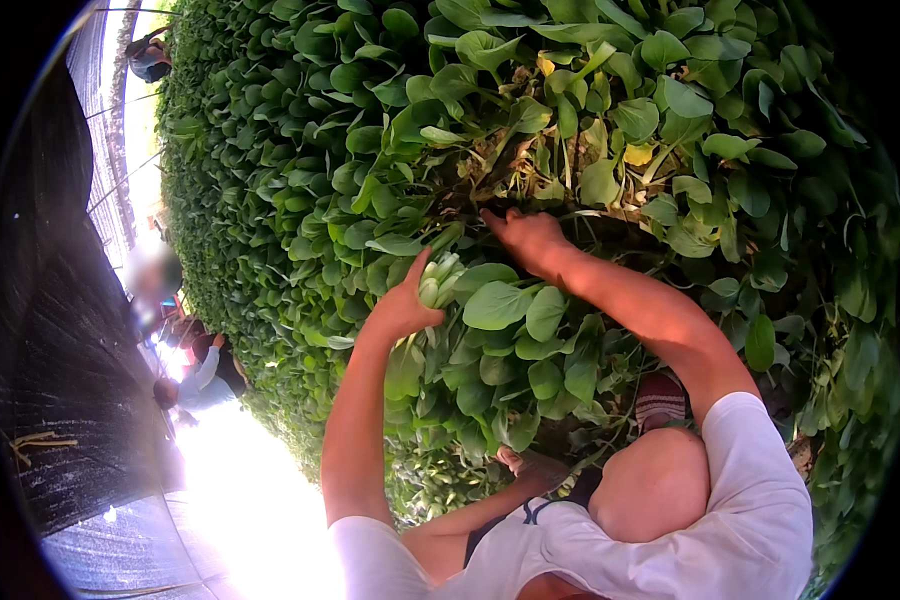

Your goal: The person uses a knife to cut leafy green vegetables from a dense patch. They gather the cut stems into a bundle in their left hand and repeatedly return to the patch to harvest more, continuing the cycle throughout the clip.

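My left hand [405,301] is closed around a bunch of leafy greens, with the pale cut stem ends [439,280] showing between thumb and finger. To its right, my right hand [531,238] reaches low among the plants at the soil; its fingertips are partly hidden by shade and stems, and whether it grips something cannot be told. Broad green leaves [497,305] lie just below my right hand. Beyond it is a patch of bare ground with yellowed leaves [637,154] and dry scraps.
Dense leafy greens [292,150] spread ahead and to the left. My bent knee [652,484] and a foot [536,469] are close below. Another person [206,382] is at the left edge, with more people farther up. Dark shade netting [67,300] hangs at far left.
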Demonstrator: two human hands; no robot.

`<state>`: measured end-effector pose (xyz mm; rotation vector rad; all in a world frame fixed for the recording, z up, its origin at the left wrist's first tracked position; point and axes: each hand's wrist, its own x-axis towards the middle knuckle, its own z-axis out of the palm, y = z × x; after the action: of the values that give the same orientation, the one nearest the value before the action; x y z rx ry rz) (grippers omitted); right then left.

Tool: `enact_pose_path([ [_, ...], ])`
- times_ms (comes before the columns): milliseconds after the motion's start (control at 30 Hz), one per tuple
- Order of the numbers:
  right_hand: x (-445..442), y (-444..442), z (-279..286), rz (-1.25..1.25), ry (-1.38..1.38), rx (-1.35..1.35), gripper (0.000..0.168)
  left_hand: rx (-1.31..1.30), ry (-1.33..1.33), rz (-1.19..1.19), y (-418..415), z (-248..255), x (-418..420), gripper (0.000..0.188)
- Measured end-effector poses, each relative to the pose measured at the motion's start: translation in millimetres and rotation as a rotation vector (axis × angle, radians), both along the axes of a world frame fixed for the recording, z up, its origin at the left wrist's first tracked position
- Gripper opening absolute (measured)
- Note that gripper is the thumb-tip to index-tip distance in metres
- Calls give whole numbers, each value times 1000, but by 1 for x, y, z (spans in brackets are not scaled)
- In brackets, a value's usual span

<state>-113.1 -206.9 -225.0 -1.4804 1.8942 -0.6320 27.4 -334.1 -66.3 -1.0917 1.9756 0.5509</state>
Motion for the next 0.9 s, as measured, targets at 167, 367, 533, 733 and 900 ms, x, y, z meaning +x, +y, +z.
enact_pose_path([
  [167, -4, -1, -4, -14, -41, -27, 60, -47, 69, 121, -19, -17, 17, 104],
  [367, 0, -7, 1, 20, 27, 7, 50, -186, -12, -37, 12, -21, 9, 78],
  [533, -6, 7, -13, 15, -314, 56, 34, -260, 144, -115, 27, -13, 37, 78],
  [733, -24, 33, 20, -492, -891, -154, 32, -369, 471, -253, 63, 33, 73, 85],
  [900, 2, 31, 119, -254, -1296, -256, 37, -281, 581, -366, 83, 73, 86, 94],
])
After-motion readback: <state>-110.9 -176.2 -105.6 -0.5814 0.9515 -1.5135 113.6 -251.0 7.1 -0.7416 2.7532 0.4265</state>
